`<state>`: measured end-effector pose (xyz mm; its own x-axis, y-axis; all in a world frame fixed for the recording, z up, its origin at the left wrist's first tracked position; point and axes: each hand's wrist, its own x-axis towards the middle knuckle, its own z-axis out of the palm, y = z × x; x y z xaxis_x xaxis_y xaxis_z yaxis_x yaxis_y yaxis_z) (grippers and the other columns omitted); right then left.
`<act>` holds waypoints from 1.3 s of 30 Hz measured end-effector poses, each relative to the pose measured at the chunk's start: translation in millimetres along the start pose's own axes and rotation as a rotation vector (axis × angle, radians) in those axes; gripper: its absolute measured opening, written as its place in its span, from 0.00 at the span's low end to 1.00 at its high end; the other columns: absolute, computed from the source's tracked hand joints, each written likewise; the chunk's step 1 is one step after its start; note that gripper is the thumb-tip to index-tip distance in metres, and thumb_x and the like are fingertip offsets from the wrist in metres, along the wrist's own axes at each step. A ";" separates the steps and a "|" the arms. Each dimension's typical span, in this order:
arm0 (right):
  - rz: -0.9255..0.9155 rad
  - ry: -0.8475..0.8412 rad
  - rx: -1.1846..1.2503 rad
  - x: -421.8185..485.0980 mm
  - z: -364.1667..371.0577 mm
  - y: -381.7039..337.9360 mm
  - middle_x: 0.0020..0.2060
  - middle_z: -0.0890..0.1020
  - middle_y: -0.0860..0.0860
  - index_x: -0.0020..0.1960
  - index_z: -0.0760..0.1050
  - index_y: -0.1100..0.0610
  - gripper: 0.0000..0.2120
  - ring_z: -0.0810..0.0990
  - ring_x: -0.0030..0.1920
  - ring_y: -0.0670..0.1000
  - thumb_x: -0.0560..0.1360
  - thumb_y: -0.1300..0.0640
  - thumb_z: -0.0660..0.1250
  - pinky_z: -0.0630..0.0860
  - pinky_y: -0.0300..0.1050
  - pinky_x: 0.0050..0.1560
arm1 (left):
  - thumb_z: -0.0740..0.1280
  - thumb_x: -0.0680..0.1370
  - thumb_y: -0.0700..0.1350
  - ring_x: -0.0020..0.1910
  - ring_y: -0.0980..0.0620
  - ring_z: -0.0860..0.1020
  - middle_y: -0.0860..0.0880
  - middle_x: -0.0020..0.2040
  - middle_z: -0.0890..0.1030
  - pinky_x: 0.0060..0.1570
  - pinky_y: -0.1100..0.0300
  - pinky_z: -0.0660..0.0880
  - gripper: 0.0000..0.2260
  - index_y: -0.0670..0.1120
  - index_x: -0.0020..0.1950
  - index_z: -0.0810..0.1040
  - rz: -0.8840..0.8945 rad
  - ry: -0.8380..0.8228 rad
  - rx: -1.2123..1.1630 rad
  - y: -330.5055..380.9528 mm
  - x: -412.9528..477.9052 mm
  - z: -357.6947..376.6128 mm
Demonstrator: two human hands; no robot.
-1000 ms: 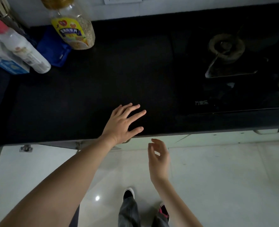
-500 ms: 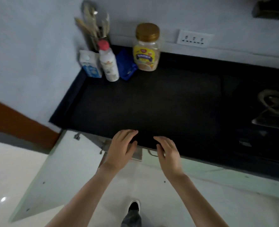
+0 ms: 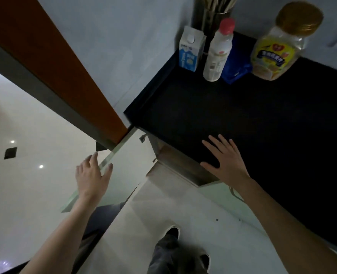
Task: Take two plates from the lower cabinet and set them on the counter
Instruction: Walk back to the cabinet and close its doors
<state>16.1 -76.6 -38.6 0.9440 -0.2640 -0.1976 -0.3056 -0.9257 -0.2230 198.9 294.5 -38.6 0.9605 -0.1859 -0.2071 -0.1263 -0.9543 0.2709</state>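
Note:
No plate is in view. The white lower cabinet door (image 3: 132,165) stands swung wide open to the left. My left hand (image 3: 93,175) lies over its top edge, fingers on the outer side and thumb on the inner side. The cabinet opening (image 3: 175,161) under the counter shows only a dark brown interior. My right hand (image 3: 225,159) rests flat, fingers spread, on the front edge of the black counter (image 3: 242,119), holding nothing.
At the counter's back left corner stand a milk carton (image 3: 190,50), a white bottle with a pink cap (image 3: 219,50), a blue packet (image 3: 235,70), a gold-lidded jar (image 3: 278,46) and a utensil holder (image 3: 213,12). A brown door frame (image 3: 54,66) borders the left. My shoe (image 3: 172,233) is on the pale floor.
The view has swung left and down. The cabinet door has swung further open, with my left hand moving from the counter edge to the door's top edge. My right hand has slid onto the counter.

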 end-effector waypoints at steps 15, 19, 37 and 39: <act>-0.040 0.111 -0.027 1.1 12.3 8.7 0.79 0.60 0.44 0.78 0.53 0.40 0.34 0.53 0.79 0.50 0.75 0.28 0.48 0.47 0.52 0.78 | 0.57 0.82 0.53 0.47 0.47 0.79 0.48 0.54 0.82 0.45 0.55 0.71 0.16 0.50 0.66 0.77 -0.185 -0.236 -0.393 23.5 -50.4 37.0; -0.036 0.108 -0.022 0.5 10.3 9.7 0.79 0.60 0.45 0.78 0.55 0.41 0.34 0.54 0.79 0.51 0.75 0.29 0.50 0.47 0.53 0.78 | 0.62 0.81 0.52 0.57 0.51 0.80 0.51 0.61 0.81 0.59 0.54 0.75 0.20 0.51 0.72 0.72 -0.305 -0.438 -0.799 56.8 -74.3 59.9; -0.037 0.166 -0.003 2.9 12.8 8.4 0.78 0.62 0.44 0.77 0.58 0.41 0.34 0.55 0.79 0.51 0.75 0.29 0.53 0.44 0.48 0.77 | 0.72 0.74 0.50 0.64 0.51 0.78 0.45 0.66 0.79 0.67 0.49 0.73 0.29 0.51 0.74 0.68 -0.468 -0.324 -1.401 192.8 -75.0 126.2; -0.036 0.173 -0.001 3.1 13.0 9.1 0.77 0.63 0.44 0.77 0.58 0.41 0.34 0.55 0.79 0.51 0.75 0.30 0.54 0.45 0.49 0.78 | 0.70 0.76 0.47 0.61 0.55 0.79 0.45 0.69 0.76 0.66 0.51 0.74 0.29 0.50 0.76 0.65 -0.444 -0.342 -1.440 198.3 -72.3 126.5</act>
<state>14.6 -82.4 -53.6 0.9616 -0.2737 -0.0227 -0.2716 -0.9355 -0.2259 73.0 89.1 -88.8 0.7289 -0.1927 -0.6570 0.6751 0.0429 0.7364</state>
